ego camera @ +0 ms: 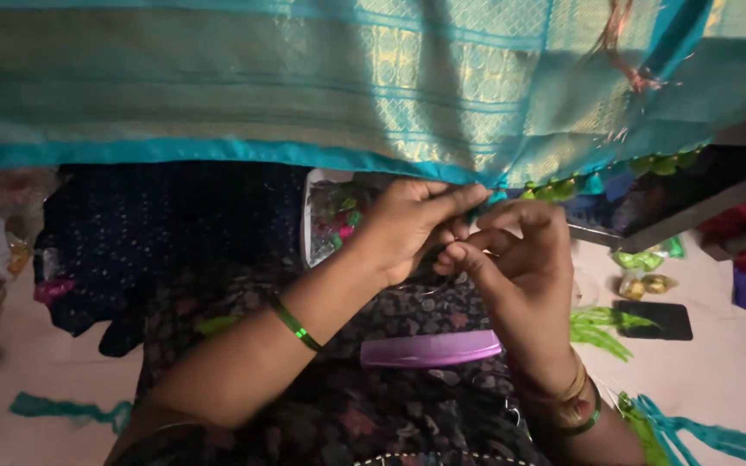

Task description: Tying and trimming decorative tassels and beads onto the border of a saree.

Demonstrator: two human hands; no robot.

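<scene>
A teal and gold woven cloth (373, 78) hangs across the top of the view, with a bright blue hem and a row of green tassels (662, 164) along its right edge. My left hand (412, 226) pinches the hem near the middle. My right hand (520, 255) is pressed close against it, fingers curled at the same spot on the hem; whether it holds a needle or thread cannot be made out. Both wrists wear green bangles.
A purple case (431, 349) lies on my dark flowered lap. A clear box of coloured beads (331, 223) sits behind my left hand. A black phone (656, 319), green threads (597, 328) and small packets (641, 259) lie on the floor at right. Teal thread scraps lie at both lower corners.
</scene>
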